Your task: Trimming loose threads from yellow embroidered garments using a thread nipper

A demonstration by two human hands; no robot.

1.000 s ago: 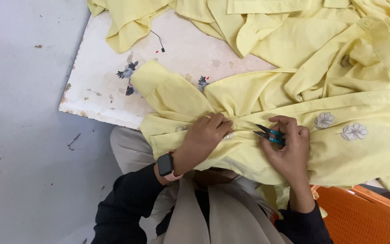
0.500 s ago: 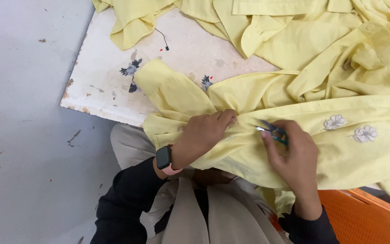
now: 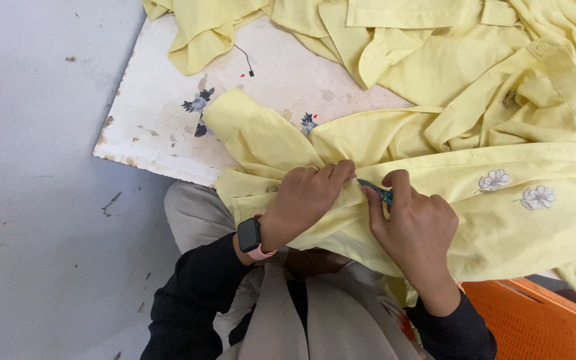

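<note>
Fingers: left hand (image 3: 305, 200) pinches soft pale-yellow embroidered cotton garment (image 3: 435, 187) | right hand (image 3: 411, 223) grips small blue thread snips (image 3: 376, 192) | near white board's (image 3: 161, 127) front edge | limp, light; hold by seam fold

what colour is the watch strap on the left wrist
Pink, under a black watch, seen in the head view.

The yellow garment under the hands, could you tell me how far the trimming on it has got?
In hand: the left hand pinches a fold of the yellow garment while the right hand works a small blue thread cutter at it. Looks done: nothing I can confirm, since no cut threads show. Left: possibly the other yellow garments heaped on the worn white board, though their state cannot be told.
</note>
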